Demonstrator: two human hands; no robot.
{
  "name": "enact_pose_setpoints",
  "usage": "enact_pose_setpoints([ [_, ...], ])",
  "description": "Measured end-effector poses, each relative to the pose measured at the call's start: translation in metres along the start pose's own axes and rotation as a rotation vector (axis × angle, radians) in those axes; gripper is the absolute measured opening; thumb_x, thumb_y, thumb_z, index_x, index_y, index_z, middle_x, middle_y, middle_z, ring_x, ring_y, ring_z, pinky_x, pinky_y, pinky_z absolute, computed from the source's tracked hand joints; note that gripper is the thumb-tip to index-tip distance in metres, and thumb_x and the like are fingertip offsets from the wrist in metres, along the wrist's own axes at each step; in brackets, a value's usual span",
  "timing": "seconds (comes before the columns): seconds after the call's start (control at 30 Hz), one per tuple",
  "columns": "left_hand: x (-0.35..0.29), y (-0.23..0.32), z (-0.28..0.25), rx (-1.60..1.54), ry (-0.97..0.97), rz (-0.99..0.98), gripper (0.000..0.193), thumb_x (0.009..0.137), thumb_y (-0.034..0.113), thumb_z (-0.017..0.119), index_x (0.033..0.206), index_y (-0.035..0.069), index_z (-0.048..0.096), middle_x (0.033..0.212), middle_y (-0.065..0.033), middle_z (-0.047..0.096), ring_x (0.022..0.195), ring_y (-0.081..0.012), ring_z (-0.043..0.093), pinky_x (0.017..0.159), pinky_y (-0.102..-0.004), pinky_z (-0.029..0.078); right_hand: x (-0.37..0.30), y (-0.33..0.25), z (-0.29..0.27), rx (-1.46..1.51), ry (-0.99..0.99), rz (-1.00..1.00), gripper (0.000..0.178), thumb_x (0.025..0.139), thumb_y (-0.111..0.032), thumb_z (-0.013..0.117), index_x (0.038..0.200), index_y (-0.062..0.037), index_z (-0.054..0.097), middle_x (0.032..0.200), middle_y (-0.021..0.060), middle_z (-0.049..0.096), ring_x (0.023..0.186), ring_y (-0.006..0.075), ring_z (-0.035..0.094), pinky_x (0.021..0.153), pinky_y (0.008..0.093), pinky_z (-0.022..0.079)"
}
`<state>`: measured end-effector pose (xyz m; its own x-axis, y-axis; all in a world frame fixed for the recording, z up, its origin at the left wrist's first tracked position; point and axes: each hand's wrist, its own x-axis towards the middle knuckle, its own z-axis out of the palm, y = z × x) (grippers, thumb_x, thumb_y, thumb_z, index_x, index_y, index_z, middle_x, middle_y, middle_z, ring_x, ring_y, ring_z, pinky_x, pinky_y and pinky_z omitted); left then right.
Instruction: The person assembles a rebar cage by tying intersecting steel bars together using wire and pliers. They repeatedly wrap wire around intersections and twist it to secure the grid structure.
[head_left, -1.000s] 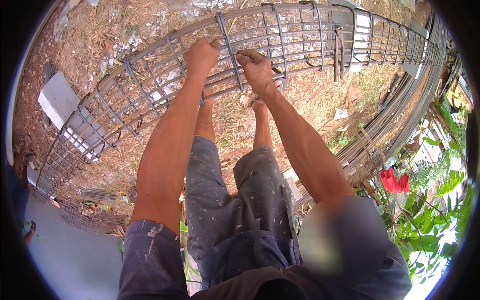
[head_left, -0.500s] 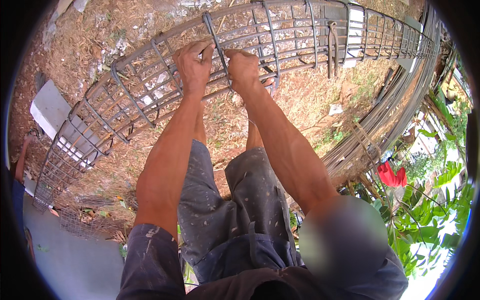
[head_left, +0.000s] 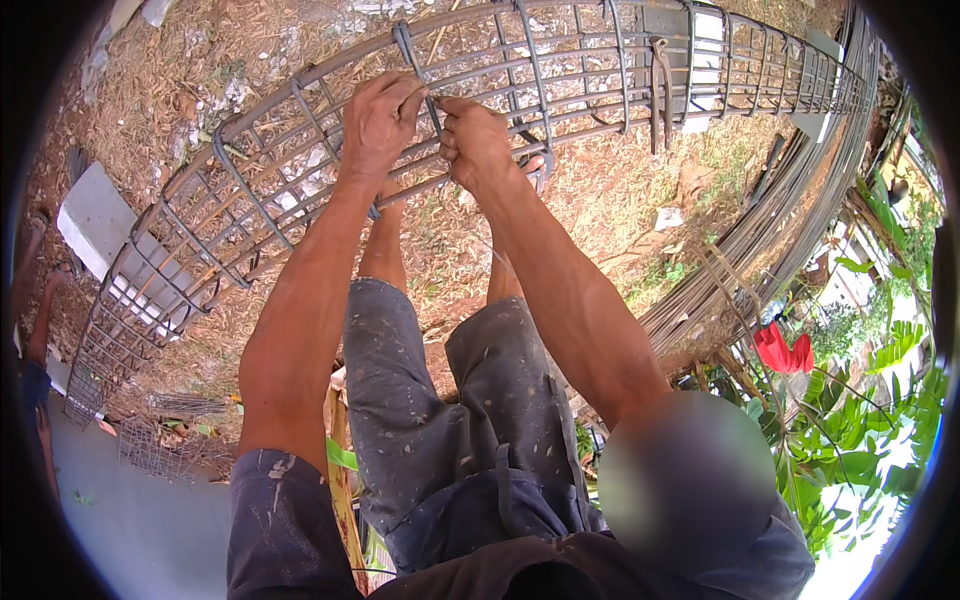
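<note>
A long rebar cage of steel bars and square stirrups curves across the upper view. Both my hands work at one of its stirrups. My left hand is closed in a pinch just left of that stirrup, thumb and forefinger near the bar. My right hand, its fingers curled, touches the cage on the stirrup's right side. Whatever lies between the fingers is too small or hidden to make out. To the right, a pair of pincers hangs on the cage by its handles or jaws; I cannot tell which.
Grey boards lie under the cage. A bundle of long steel rods curves along the right, with a red cloth and green plants beyond. At the far left, another person's arm shows. Dry straw litter covers the ground.
My hands have drawn closer together at the stirrup, the right one moving slightly left. My left forearm has swung outward to the left. The cage has shifted a little leftward.
</note>
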<state>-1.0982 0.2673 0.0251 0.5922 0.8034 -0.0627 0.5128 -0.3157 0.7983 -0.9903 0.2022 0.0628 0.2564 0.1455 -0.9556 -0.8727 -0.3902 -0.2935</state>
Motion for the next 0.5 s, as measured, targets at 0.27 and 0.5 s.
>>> enact_pose_setpoints([
  [0.27, 0.017, 0.008, -0.004, 0.19, -0.132, 0.077, 0.011, 0.082, 0.012, 0.067, 0.089, 0.004, 0.07, 0.095, -0.0118, 0.068, 0.086, -0.0361, 0.062, 0.076, -0.0416, 0.049, 0.002, -0.004, -0.004, -0.196, -0.007, -0.093, 0.013, 0.084, -0.007, 0.057, 0.087, 0.0044, 0.064, 0.065, 0.0034, 0.051, 0.053, 0.0121, 0.042, 0.044, 0.0296, 0.032],
  [0.5, 0.0, 0.005, 0.006, -0.157, 0.049, -0.28, 0.011, 0.082, 0.009, 0.066, 0.091, 0.005, 0.07, 0.091, -0.0141, 0.069, 0.081, -0.0347, 0.065, 0.073, -0.0393, 0.051, 0.001, -0.014, -0.015, -0.554, -0.059, -0.23, 0.025, 0.086, -0.012, 0.06, 0.103, 0.0035, 0.067, 0.059, -0.0013, 0.05, 0.044, 0.0064, 0.038, 0.039, 0.0241, 0.029],
])
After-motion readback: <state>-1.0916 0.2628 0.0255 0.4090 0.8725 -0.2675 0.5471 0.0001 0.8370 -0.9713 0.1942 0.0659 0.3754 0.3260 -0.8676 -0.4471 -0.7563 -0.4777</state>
